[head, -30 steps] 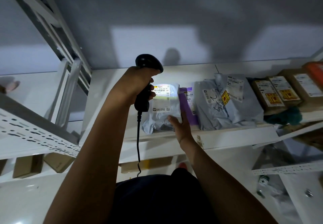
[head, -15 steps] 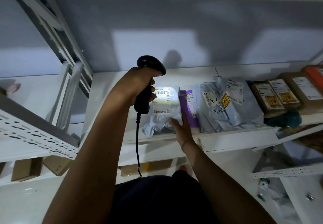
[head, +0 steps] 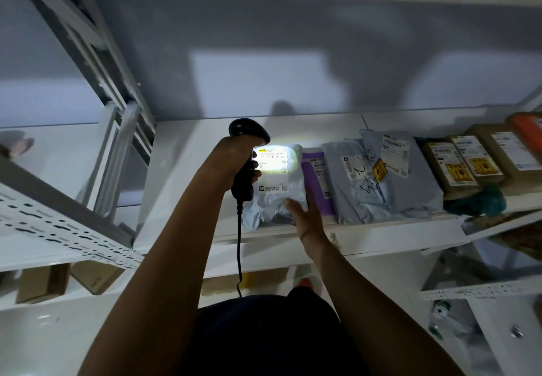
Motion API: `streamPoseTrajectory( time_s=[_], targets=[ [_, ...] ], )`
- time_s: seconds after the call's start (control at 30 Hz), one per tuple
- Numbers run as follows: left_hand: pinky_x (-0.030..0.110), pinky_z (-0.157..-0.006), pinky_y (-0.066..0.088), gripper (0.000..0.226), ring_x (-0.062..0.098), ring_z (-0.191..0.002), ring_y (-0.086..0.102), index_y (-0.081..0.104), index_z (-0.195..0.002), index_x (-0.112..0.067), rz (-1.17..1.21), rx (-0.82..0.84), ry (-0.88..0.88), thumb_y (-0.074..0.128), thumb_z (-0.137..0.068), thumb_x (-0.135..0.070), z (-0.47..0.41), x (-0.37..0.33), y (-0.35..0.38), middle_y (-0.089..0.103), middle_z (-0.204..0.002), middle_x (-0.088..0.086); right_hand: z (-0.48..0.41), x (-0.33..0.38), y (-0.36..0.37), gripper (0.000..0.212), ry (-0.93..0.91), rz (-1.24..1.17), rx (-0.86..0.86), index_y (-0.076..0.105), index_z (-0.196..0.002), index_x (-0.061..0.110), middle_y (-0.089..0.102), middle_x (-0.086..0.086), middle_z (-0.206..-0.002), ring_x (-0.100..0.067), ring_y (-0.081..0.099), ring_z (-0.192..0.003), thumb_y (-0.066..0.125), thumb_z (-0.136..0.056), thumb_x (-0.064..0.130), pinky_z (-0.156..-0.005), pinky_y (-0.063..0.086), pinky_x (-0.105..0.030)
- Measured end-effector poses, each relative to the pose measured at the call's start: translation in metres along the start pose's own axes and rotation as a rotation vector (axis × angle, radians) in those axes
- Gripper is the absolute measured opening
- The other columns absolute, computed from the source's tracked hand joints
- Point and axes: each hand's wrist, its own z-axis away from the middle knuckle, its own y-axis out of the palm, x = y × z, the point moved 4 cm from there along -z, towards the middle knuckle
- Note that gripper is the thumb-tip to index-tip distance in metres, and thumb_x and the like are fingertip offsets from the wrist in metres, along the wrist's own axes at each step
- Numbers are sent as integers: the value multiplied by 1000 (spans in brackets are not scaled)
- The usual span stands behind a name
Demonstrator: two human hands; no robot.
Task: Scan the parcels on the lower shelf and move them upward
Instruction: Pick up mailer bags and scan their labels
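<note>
1. The left hand [head: 231, 161] is wrapped round the black scanner [head: 248, 132] and covers most of its handle. The scanner's light washes out the top label on the pale grey parcel [head: 275, 182].
2. That parcel lies near the front edge of the white shelf [head: 190, 146], at the left end of the row.
3. The right hand [head: 305, 214] lies flat on the parcel's lower right corner, fingers straight, and overlaps the purple parcel [head: 318, 179] just beside it.
4. The orange parcel [head: 528, 132] at far right is cut off by the frame edge. The label text is way too small to read.

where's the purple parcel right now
Head view, centre: the purple parcel lies on the shelf between the lit pale mailer on its left and the grey mailer on its right, beside the right hand.
</note>
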Motion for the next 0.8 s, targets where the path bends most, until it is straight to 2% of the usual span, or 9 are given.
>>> streamPoseTrajectory(
  time_s=[0.07, 0.17, 0.27, 0.37, 0.47, 0.6, 0.7, 0.8],
  targets=[
    [24, -45, 48, 22, 17, -51, 50, 59, -96, -3, 2, 9, -2, 72, -91, -21, -2, 4, 2, 51, -82, 9, 0, 0, 0, 78, 12, 4, 0, 58, -133, 25, 70, -4, -123, -19, 68, -110, 77, -60, 46, -84, 56, -27],
    [25, -45, 48, 21, 16, -50, 50, 59, -98, -3, 18, 15, 2, 71, -91, -19, -4, 7, 2, 51, -83, 9, 2, 2, 1, 56, 33, 13, 11, 58, -119, 35, 68, 5, -116, -13, 67, -105, 76, -66, 38, -76, 54, -19],
    [25, -46, 47, 21, 18, -48, 50, 59, -95, -3, 39, 15, 14, 72, -91, -19, -4, 8, 1, 49, -76, 8, 2, 5, 0, 44, 18, 6, 18, 49, -118, 34, 60, 19, -106, 7, 59, -92, 75, -87, 17, -66, 48, -4],
    [24, -44, 46, 21, 18, -47, 50, 59, -92, -3, 47, 1, 17, 72, -91, -19, -5, 10, 0, 48, -71, 7, 2, 6, 0, 45, 7, 19, 18, 46, -123, 33, 56, 24, -105, 17, 59, -83, 66, -94, 4, -65, 47, -3],
    [23, -44, 47, 22, 18, -45, 51, 59, -87, -5, 28, 6, -7, 73, -91, -22, -7, 15, 1, 50, -71, 7, 0, 3, -1, 44, -2, 12, 25, 51, -120, 34, 61, 22, -108, 17, 63, -85, 71, -91, 8, -69, 50, -6],
    [24, -45, 48, 23, 19, -46, 52, 59, -88, -5, 23, 1, -13, 73, -91, -23, -11, 17, 2, 51, -70, 8, 2, 6, -1, 42, -8, 13, 38, 53, -121, 31, 64, 17, -109, 17, 65, -85, 68, -92, 4, -69, 50, -6],
    [25, -46, 47, 25, 20, -46, 52, 59, -88, -4, 29, -7, -4, 74, -89, -24, -15, 18, 0, 51, -66, 8, 4, 6, -3, 38, 6, 10, 48, 56, -114, 34, 65, 21, -107, 15, 66, -88, 67, -94, 4, -69, 51, -8],
    [24, -47, 45, 27, 19, -47, 51, 59, -91, -4, 5, -91, 36, 73, -90, -27, -22, 20, -6, 54, -69, 8, 5, 6, -4, 40, 17, -33, 52, 57, -118, 33, 69, 23, -103, 7, 68, -97, 65, -94, 3, -70, 52, -10]
  ],
)
